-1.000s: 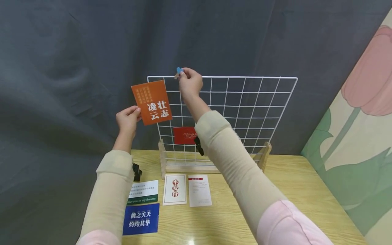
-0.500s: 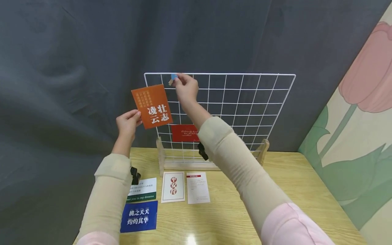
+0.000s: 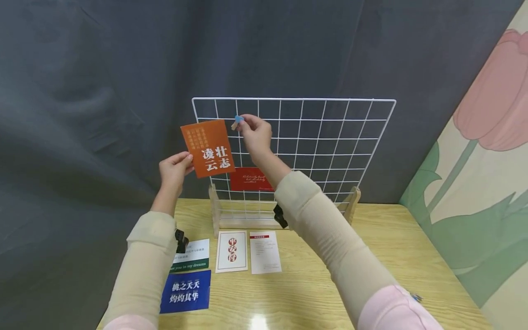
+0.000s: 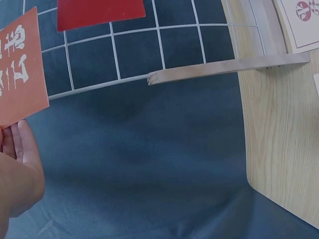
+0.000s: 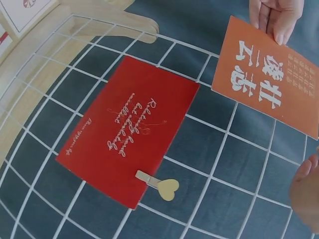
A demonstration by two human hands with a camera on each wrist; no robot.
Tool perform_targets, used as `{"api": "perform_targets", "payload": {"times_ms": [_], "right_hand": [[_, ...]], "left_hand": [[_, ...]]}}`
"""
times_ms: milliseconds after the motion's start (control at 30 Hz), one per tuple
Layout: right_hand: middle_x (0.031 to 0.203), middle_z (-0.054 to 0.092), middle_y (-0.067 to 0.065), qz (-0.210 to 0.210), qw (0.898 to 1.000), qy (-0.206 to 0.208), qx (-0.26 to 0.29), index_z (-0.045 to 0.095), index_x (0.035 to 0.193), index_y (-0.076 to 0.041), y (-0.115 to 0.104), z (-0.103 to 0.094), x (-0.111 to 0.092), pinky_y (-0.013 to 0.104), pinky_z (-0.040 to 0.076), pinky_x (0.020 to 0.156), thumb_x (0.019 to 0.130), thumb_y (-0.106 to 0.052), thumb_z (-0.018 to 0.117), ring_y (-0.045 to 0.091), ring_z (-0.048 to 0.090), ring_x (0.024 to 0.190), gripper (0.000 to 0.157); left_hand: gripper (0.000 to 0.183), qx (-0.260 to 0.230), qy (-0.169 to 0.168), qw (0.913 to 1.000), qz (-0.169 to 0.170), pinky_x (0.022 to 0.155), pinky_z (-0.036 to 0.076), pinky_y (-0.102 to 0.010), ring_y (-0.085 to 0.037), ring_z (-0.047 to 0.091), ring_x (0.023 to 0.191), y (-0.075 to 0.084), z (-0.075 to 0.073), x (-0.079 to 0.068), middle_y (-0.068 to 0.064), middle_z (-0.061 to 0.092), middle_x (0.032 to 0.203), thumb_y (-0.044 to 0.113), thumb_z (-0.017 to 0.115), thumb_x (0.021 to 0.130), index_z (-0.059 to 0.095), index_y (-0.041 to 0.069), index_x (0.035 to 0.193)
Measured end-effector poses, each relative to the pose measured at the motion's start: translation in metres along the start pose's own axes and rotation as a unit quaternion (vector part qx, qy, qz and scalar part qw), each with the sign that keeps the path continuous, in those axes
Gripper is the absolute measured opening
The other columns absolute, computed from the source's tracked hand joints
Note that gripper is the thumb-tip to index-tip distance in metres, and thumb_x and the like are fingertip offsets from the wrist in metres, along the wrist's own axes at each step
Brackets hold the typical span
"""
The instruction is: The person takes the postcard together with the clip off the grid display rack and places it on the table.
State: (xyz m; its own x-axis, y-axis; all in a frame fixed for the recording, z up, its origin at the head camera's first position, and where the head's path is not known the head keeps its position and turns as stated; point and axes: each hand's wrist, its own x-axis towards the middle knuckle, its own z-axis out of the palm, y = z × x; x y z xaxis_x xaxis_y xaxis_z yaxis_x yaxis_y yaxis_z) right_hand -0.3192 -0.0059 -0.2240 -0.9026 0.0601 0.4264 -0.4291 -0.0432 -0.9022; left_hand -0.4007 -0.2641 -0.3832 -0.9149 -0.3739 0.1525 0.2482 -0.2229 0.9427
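Observation:
My left hand (image 3: 175, 172) pinches the left edge of an orange card (image 3: 198, 137) with white characters, held up before the left side of a white wire grid (image 3: 330, 99). To the right of that card, my right hand (image 3: 256, 137) pinches a small wooden clothespin (image 3: 237, 121) with a blue top, just below the grid's top bar. A red card (image 5: 129, 124) hangs on the grid lower down, and a clothespin with a yellow heart (image 5: 168, 189) grips its edge. In the right wrist view the right hand shows only partly, at the right edge.
Wooden feet (image 3: 353, 206) hold the grid upright on the table (image 3: 313, 293). In front lie a blue card (image 3: 185, 291), a green-and-white card (image 3: 197, 252), a white card with red characters (image 3: 231, 266) and a printed card (image 3: 265, 254). A dark curtain (image 3: 103, 91) hangs behind.
My right hand has come down from the top bar with the clothespin and now sits beside the orange card's upper right corner. The orange card has shifted slightly down and right.

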Motion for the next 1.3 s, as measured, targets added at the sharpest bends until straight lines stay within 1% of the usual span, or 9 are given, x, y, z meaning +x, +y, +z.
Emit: {"api": "perform_targets", "payload": {"times_ms": [367, 467, 500, 567, 633, 700, 867, 1100, 1300], "right_hand": [[0.082, 0.06, 0.013, 0.001, 0.999, -0.017, 0.033, 0.06, 0.097, 0.006, 0.019, -0.013, -0.006, 0.022, 0.047, 0.071, 0.084, -0.001, 0.053, 0.016, 0.057, 0.075, 0.016], [0.082, 0.06, 0.014, 0.007, 0.999, -0.012, 0.038, 0.06, 0.096, 0.007, 0.024, -0.017, -0.009, 0.023, 0.048, 0.07, 0.084, 0.0, 0.053, 0.017, 0.057, 0.074, 0.016], [0.082, 0.06, 0.014, 0.011, 0.999, -0.01, 0.039, 0.06, 0.096, 0.007, 0.026, -0.019, -0.01, 0.024, 0.048, 0.071, 0.083, 0.0, 0.054, 0.016, 0.057, 0.073, 0.016], [0.082, 0.061, 0.016, 0.015, 0.999, -0.004, 0.045, 0.06, 0.095, 0.008, 0.029, -0.023, -0.013, 0.025, 0.048, 0.07, 0.083, 0.0, 0.054, 0.015, 0.058, 0.071, 0.016], [0.083, 0.061, 0.018, 0.019, 0.999, -0.002, 0.05, 0.06, 0.095, 0.008, 0.032, -0.027, -0.015, 0.027, 0.048, 0.07, 0.083, 0.001, 0.054, 0.014, 0.058, 0.069, 0.016], [0.082, 0.061, 0.018, 0.023, 0.999, 0.001, 0.048, 0.06, 0.095, 0.008, 0.036, -0.032, -0.018, 0.026, 0.049, 0.067, 0.082, 0.0, 0.055, 0.013, 0.058, 0.068, 0.015], [0.083, 0.062, 0.016, 0.021, 0.998, -0.005, 0.056, 0.06, 0.096, 0.009, 0.042, -0.043, -0.024, 0.022, 0.049, 0.067, 0.082, 0.0, 0.055, 0.013, 0.059, 0.069, 0.017], [0.071, 0.061, 0.008, 0.011, 0.998, -0.011, 0.057, 0.06, 0.092, 0.011, 0.048, -0.053, -0.03, 0.028, 0.047, 0.063, 0.081, 0.002, 0.056, 0.011, 0.056, 0.062, 0.015], [0.075, 0.061, 0.014, 0.012, 0.998, -0.016, 0.063, 0.059, 0.093, 0.013, 0.051, -0.059, -0.037, 0.024, 0.048, 0.066, 0.081, 0.003, 0.055, 0.011, 0.057, 0.065, 0.015]], "left_hand": [[0.032, 0.015, -0.019, 0.9986, 0.047, 0.057, 0.051, -0.034, -0.026, 0.062, 0.074, -0.091, -0.021, 0.063, -0.012, 0.063, 0.091, 0.021, 0.074, 0.066, 0.068, 0.009, 0.094], [0.035, 0.017, -0.018, 0.9972, 0.07, 0.059, 0.051, -0.036, -0.028, 0.061, 0.074, -0.103, -0.02, 0.062, -0.013, 0.063, 0.09, 0.025, 0.076, 0.063, 0.068, 0.01, 0.094], [0.034, 0.024, -0.013, 0.9974, 0.066, 0.061, 0.051, -0.036, -0.027, 0.061, 0.073, -0.079, -0.008, 0.036, -0.015, 0.062, 0.09, 0.022, 0.074, 0.066, 0.067, 0.007, 0.095], [0.026, 0.005, -0.034, 0.9977, 0.059, 0.061, 0.051, -0.034, -0.025, 0.061, 0.069, -0.089, -0.008, 0.04, -0.015, 0.063, 0.086, 0.016, 0.071, 0.07, 0.067, 0.004, 0.092], [0.018, -0.004, -0.05, 0.9984, 0.026, 0.061, 0.051, -0.034, -0.024, 0.061, 0.067, -0.052, 0.008, 0.003, -0.018, 0.062, 0.084, 0.005, 0.065, 0.075, 0.066, -0.001, 0.092], [0.016, -0.018, -0.073, 0.9971, 0.009, 0.059, 0.051, -0.033, -0.021, 0.061, 0.065, -0.062, 0.007, 0.006, -0.017, 0.063, 0.083, 0.0, 0.062, 0.077, 0.066, -0.003, 0.092], [0.022, -0.017, -0.096, 0.9947, 0.033, 0.055, 0.051, -0.034, -0.019, 0.062, 0.065, -0.149, -0.024, 0.068, -0.008, 0.064, 0.083, 0.016, 0.071, 0.07, 0.069, 0.008, 0.091], [0.024, 0.02, -0.072, 0.9972, 0.0, 0.062, 0.051, -0.034, -0.022, 0.061, 0.067, -0.022, 0.036, -0.063, -0.014, 0.063, 0.089, 0.01, 0.068, 0.073, 0.066, 0.001, 0.095], [0.025, 0.003, -0.074, 0.9972, -0.009, 0.06, 0.051, -0.033, -0.024, 0.061, 0.067, -0.038, 0.037, -0.057, -0.014, 0.063, 0.087, 0.006, 0.069, 0.071, 0.066, 0.001, 0.095]]}}
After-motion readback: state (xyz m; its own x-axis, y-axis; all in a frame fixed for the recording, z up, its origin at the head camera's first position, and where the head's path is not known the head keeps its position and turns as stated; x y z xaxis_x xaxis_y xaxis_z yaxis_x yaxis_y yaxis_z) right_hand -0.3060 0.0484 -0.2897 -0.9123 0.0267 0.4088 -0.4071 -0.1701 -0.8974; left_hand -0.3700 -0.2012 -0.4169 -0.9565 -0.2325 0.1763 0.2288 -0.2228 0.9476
